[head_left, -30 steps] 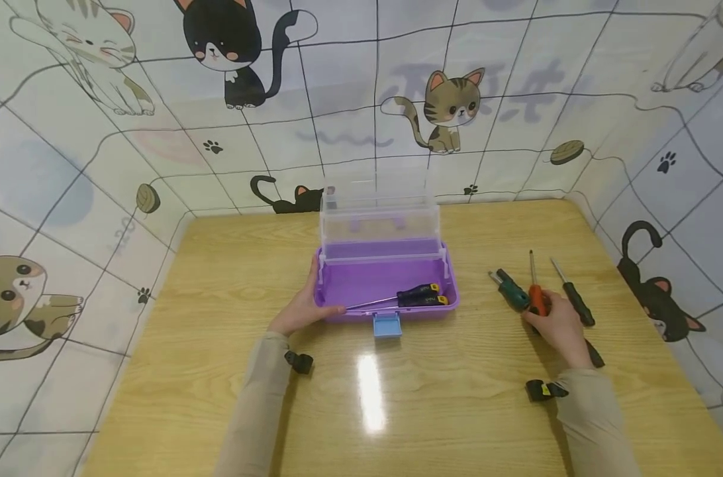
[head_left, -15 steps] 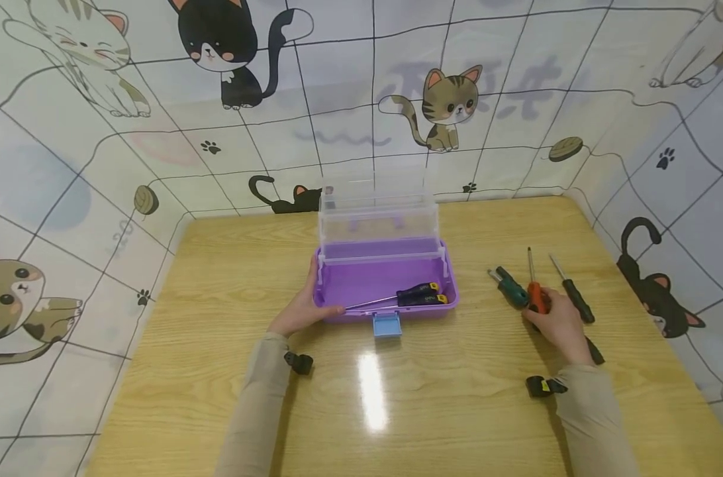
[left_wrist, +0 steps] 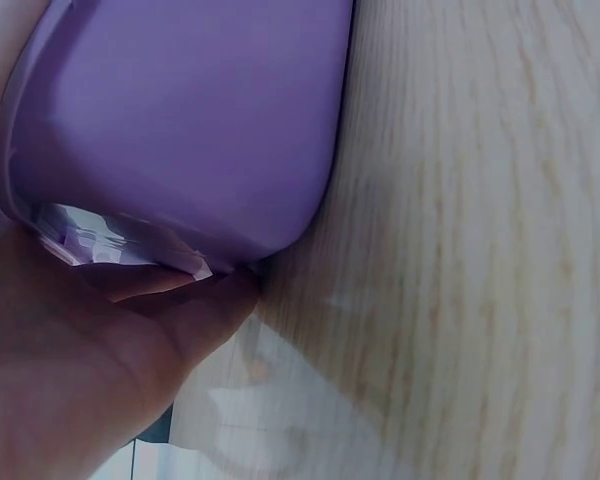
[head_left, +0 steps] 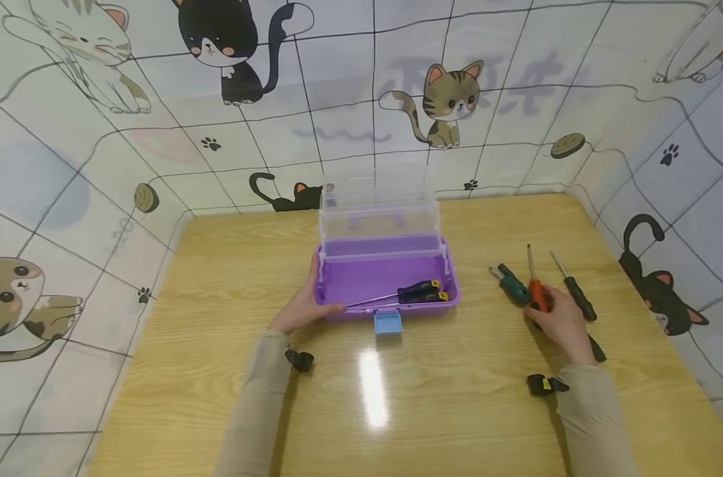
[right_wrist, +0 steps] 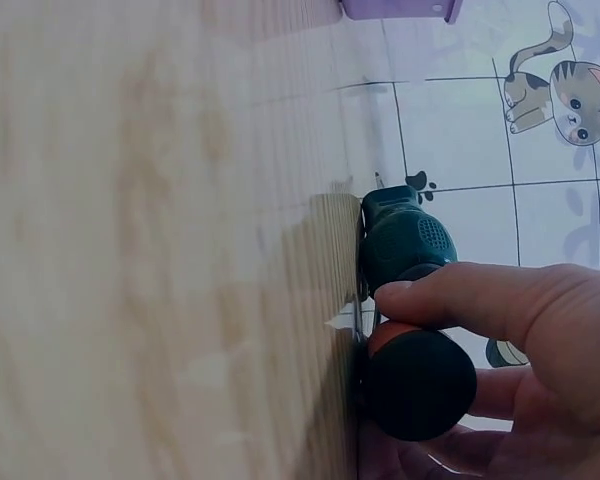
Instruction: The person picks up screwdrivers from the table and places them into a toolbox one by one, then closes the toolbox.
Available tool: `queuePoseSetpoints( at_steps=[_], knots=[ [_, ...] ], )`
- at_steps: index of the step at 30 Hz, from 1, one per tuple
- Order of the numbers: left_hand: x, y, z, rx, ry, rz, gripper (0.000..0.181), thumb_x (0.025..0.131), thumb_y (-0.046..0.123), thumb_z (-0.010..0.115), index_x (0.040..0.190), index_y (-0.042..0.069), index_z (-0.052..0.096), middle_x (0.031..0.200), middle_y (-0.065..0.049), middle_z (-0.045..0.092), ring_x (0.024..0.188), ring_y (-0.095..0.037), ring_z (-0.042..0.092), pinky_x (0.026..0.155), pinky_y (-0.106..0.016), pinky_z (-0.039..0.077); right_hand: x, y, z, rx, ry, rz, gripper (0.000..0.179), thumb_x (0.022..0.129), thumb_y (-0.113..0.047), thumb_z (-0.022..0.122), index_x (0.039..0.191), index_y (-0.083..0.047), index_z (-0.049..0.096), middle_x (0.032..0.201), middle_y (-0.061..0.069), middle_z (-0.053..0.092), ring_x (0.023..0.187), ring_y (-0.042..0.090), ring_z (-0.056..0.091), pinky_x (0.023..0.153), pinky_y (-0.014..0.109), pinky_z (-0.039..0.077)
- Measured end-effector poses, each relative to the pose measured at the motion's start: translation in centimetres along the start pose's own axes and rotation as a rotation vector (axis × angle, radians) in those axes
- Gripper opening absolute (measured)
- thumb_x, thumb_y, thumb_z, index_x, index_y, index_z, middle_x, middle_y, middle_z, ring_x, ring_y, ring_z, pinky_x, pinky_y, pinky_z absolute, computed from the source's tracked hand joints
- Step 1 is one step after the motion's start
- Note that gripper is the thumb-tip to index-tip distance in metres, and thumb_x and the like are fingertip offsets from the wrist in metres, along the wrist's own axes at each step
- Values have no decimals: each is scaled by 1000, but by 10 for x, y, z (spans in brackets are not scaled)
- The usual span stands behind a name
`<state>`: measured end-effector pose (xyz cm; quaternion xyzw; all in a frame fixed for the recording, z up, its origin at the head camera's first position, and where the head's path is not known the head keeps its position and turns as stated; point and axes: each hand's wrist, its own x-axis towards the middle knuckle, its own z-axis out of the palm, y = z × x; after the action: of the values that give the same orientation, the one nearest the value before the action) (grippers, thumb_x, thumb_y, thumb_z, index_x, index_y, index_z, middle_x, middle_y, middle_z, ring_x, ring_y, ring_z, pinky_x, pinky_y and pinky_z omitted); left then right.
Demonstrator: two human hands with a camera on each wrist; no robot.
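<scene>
My left hand (head_left: 302,308) grips the left end of a purple toolbox (head_left: 361,275), thumb along its front rim and fingers against its side. The toolbox's clear lid (head_left: 379,225) stands raised at the back. Two screwdrivers (head_left: 424,291) with black and yellow handles lie inside along the front. On the right, my right hand (head_left: 564,324) holds a red-handled screwdriver (head_left: 537,291) between thumb and fingers, low over the table. Its rounded black handle end (right_wrist: 420,385) faces the right wrist camera. A green-handled screwdriver (head_left: 513,288) lies just left of it.
A black-handled screwdriver (head_left: 580,298) lies to the right of my right hand. Another dark handle (head_left: 597,349) shows partly from under that hand. The toolbox's blue latch (head_left: 388,322) hangs at its front. Cat-patterned walls (head_left: 349,126) border the wooden table (head_left: 242,265).
The view has shifted slightly. Both hands keep the same places, the left on the toolbox and the right at the red-handled screwdriver.
</scene>
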<state>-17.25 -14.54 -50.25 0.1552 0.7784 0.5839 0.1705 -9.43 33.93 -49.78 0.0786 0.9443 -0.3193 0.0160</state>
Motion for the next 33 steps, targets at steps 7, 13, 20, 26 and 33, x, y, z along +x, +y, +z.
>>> queuePoseSetpoints(
  at_steps=[7, 13, 20, 26, 33],
  knots=[
    [3, 2, 0, 7, -12, 6, 130, 75, 15, 83, 147, 44, -21, 159, -2, -14, 143, -35, 13, 112, -51, 17, -1, 1, 0, 1, -3, 35, 68, 89, -14, 65, 137, 21, 32, 122, 41, 46, 97, 49, 51, 76, 56, 42],
    [0, 13, -2, -66, -40, -2, 132, 74, 5, 82, 149, 34, -22, 159, -7, -16, 143, -38, 12, 113, -50, 15, -1, 4, 2, 32, -4, 33, 67, 89, -15, 64, 138, 19, 33, 120, 38, 49, 97, 47, 53, 75, 53, 43],
    [2, 3, -1, -5, -10, -4, 131, 75, 12, 84, 147, 43, -21, 159, -1, -14, 144, -34, 8, 113, -52, 12, 1, 5, 2, 57, -19, 47, 66, 89, -14, 63, 140, 15, 33, 121, 37, 51, 99, 46, 53, 75, 51, 43],
    [2, 1, -1, 25, 7, 13, 132, 73, 18, 86, 148, 46, -19, 160, 1, -11, 144, -33, 9, 113, -53, 12, 1, 0, -1, 67, 3, 82, 65, 89, -14, 62, 141, 14, 35, 125, 39, 48, 100, 47, 51, 74, 48, 42],
    [-6, 35, -1, 9, -42, 13, 129, 76, 7, 81, 150, 26, -22, 159, -11, -13, 143, -40, 7, 113, -53, 11, 1, -4, -6, 88, 85, 136, 60, 93, -20, 56, 141, 10, 39, 121, 39, 50, 92, 43, 50, 64, 38, 39]
  ],
)
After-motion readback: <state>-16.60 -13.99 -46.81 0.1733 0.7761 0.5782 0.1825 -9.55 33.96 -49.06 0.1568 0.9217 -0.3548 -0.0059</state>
